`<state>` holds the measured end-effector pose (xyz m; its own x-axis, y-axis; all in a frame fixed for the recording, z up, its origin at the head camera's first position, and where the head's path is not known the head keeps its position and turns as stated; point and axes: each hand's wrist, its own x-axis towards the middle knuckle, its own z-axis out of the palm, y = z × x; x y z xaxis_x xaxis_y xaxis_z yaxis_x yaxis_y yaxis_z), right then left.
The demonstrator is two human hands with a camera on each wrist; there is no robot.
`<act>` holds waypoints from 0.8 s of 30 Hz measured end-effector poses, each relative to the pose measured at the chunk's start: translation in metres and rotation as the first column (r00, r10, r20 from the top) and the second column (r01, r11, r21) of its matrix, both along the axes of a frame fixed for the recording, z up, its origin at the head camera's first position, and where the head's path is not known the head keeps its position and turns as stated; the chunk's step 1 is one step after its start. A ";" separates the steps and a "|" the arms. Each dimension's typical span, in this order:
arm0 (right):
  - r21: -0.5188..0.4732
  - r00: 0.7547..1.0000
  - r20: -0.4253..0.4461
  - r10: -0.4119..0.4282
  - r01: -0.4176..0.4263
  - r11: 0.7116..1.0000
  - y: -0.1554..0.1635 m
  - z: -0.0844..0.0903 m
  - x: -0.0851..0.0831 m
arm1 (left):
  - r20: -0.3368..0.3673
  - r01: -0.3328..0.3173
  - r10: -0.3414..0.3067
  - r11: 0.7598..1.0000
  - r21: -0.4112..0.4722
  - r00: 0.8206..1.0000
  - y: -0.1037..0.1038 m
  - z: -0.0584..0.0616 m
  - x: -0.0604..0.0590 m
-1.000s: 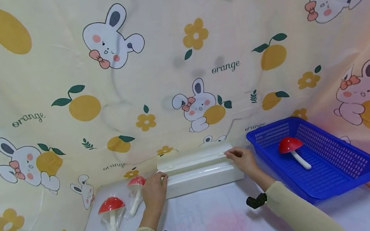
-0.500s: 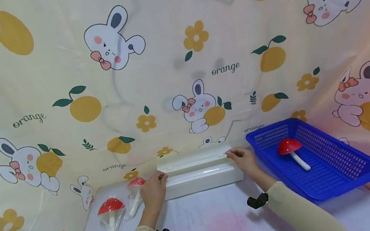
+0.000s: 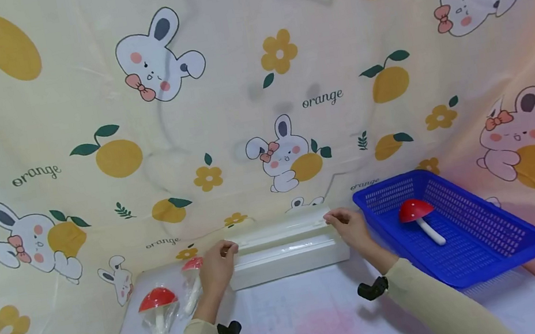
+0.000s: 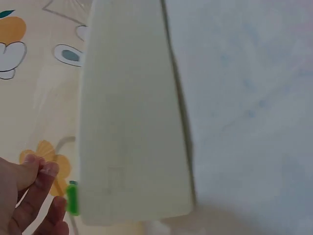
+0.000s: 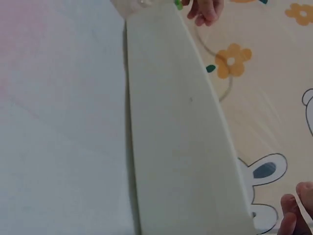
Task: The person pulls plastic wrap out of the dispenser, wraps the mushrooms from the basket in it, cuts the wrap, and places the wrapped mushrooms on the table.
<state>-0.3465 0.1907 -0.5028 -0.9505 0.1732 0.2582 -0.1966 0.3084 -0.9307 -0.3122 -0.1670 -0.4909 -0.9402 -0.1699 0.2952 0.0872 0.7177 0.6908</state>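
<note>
Near the back of the table, a long white cling film dispenser (image 3: 289, 267) stands with its lid raised. Clear cling film (image 3: 284, 238) stretches over its opening, hard to make out except for its sheen. At the left end my left hand (image 3: 217, 269) pinches the film's edge between thumb and fingertips. My right hand (image 3: 352, 229) pinches the other corner at the right end. The left wrist view shows thumb and forefinger (image 4: 41, 169) pressed together beside the dispenser, near a green tab (image 4: 73, 198). In the right wrist view the right fingers are partly cut off.
Two red-capped toy mushrooms lie at left, the nearer one (image 3: 158, 315) wrapped in clear film; the other (image 3: 193, 287) is partly behind my left hand. A blue plastic basket (image 3: 504, 269) at right holds another mushroom (image 3: 418, 213). A patterned cloth (image 3: 232, 79) hangs behind.
My left hand has risen slightly and shifted a little left at the dispenser's end. The right hand has barely moved, still pinching the film. The view has shifted slightly.
</note>
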 end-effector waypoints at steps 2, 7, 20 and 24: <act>-0.009 1.000 -0.027 0.008 -0.009 1.000 0.001 0.004 0.000 | -0.001 0.011 -0.011 1.000 0.014 1.000 -0.001 0.005 -0.002; -0.011 0.998 -0.058 0.037 -0.038 0.999 0.004 0.013 0.001 | -0.008 0.027 -0.027 0.999 0.028 1.000 -0.002 0.013 -0.004; 0.038 0.999 -0.041 0.018 -0.016 0.999 0.007 0.035 0.000 | -0.088 0.083 -0.073 0.990 0.114 0.993 -0.001 0.029 -0.007; 0.039 0.999 -0.037 0.034 -0.032 0.999 0.007 0.043 0.000 | -0.095 0.090 -0.079 0.988 0.122 0.992 -0.001 0.036 -0.008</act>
